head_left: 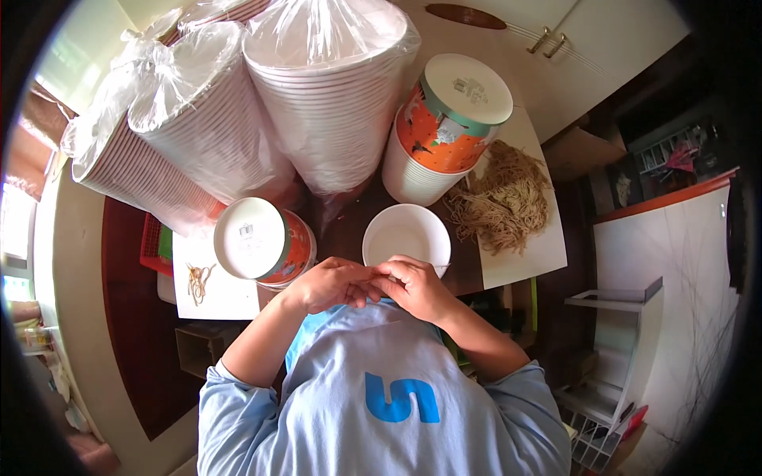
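Observation:
My left hand (335,285) and my right hand (417,289) meet at the table's near edge, fingertips pressed together. Whatever they pinch is too small or hidden to make out. Just beyond them stands an open white paper tub (406,230), its near rim partly covered by my right hand. A short thin strand (441,265) shows by that rim, beside my right hand. Left of my hands is a stack of orange-printed paper tubs (295,250), turned with a white base toward me. A bundle of tan strings (508,202) lies to the right on a white sheet.
Tall stacks of white tubs in clear plastic bags (329,111) fill the back left. An upside-down orange tub (436,131) tops a white stack behind the open tub. A few loose cords (198,283) lie at left, near a red basket (152,247). A white shelf rack (619,357) stands right.

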`<move>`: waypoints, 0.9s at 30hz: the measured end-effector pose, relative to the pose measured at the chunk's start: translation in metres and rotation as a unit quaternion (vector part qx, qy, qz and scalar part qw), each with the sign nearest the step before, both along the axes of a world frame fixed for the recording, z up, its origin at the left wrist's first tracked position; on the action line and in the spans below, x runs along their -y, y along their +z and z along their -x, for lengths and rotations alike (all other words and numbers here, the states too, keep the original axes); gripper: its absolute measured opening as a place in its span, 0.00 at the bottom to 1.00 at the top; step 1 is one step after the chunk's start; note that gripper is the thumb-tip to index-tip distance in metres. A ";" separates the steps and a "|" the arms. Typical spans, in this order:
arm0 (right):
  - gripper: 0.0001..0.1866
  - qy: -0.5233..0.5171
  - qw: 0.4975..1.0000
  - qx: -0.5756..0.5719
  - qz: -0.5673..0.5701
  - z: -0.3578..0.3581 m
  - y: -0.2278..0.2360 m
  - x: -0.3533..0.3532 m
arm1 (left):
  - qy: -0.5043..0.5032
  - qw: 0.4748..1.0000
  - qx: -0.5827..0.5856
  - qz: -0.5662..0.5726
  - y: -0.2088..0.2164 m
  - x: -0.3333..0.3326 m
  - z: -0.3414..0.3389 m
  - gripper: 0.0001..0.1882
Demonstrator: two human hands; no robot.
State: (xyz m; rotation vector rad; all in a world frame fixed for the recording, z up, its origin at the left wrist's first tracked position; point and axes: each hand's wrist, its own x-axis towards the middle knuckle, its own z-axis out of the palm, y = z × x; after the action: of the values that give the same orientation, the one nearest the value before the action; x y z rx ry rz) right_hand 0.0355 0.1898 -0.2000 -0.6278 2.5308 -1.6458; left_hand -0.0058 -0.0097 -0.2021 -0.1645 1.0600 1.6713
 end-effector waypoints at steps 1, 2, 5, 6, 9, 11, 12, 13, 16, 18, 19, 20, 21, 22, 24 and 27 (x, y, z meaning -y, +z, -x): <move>0.09 -0.015 0.999 -0.036 -0.018 0.000 -0.003 -0.001 | 0.000 1.000 0.001 0.000 0.001 0.000 0.000 0.14; 0.09 -0.014 0.999 -0.035 -0.018 -0.001 -0.005 -0.001 | 0.003 1.000 0.013 -0.001 0.002 0.001 0.001 0.14; 0.06 -0.049 0.997 -0.055 0.000 -0.003 -0.009 -0.002 | 0.003 1.000 0.013 0.001 -0.001 0.001 -0.001 0.14; 0.06 -0.052 0.997 -0.059 0.001 -0.003 -0.009 -0.002 | -0.001 1.000 0.001 0.005 -0.004 0.001 -0.002 0.13; 0.05 -0.054 0.997 -0.059 0.002 -0.002 -0.009 -0.002 | -0.009 0.999 -0.052 0.014 -0.008 0.001 -0.004 0.11; 0.05 -0.052 0.997 -0.057 -0.001 -0.002 -0.008 -0.001 | -0.002 0.997 -0.078 0.024 -0.013 0.000 -0.005 0.10; 0.04 -0.051 0.997 -0.050 0.002 -0.002 -0.008 0.000 | 0.004 0.994 -0.103 0.035 -0.014 0.000 -0.006 0.09; 0.04 -0.050 0.998 -0.041 0.005 -0.001 -0.009 0.000 | 0.003 0.994 -0.103 0.035 -0.012 -0.002 -0.005 0.09; 0.05 -0.044 0.999 -0.005 -0.009 -0.001 -0.007 0.000 | 0.017 0.983 -0.158 0.087 -0.008 -0.005 -0.006 0.08; 0.05 -0.053 0.999 -0.002 0.007 -0.002 -0.009 0.003 | 0.065 0.985 -0.135 0.082 -0.012 -0.005 -0.008 0.07; 0.06 -0.061 0.998 0.001 0.022 -0.003 -0.010 0.004 | 0.065 0.985 -0.135 0.082 -0.013 -0.005 -0.007 0.07; 0.06 -0.061 0.998 0.001 0.022 -0.002 -0.010 0.003 | 0.063 0.984 -0.145 0.077 -0.014 -0.004 -0.007 0.07; 0.07 -0.047 0.999 -0.014 0.004 -0.002 -0.009 0.002 | 0.062 0.983 -0.156 0.072 -0.014 -0.004 -0.007 0.06; 0.07 -0.033 0.999 -0.029 -0.014 -0.002 -0.009 0.000 | 0.061 0.983 -0.156 0.072 -0.013 -0.004 -0.007 0.06; 0.07 -0.024 0.998 -0.048 -0.028 -0.001 -0.009 -0.001 | 0.037 0.973 -0.200 0.106 -0.008 -0.005 -0.006 0.06; 0.07 -0.011 0.994 -0.084 -0.064 -0.001 -0.012 -0.003 | 0.023 0.959 -0.249 0.134 -0.005 -0.006 -0.006 0.07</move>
State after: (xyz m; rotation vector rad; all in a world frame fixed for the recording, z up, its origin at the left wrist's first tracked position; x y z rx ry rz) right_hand 0.0361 0.1932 -0.2116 -0.7580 2.7417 -1.4797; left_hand 0.0000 -0.0041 -0.2070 0.0658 1.6734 1.6443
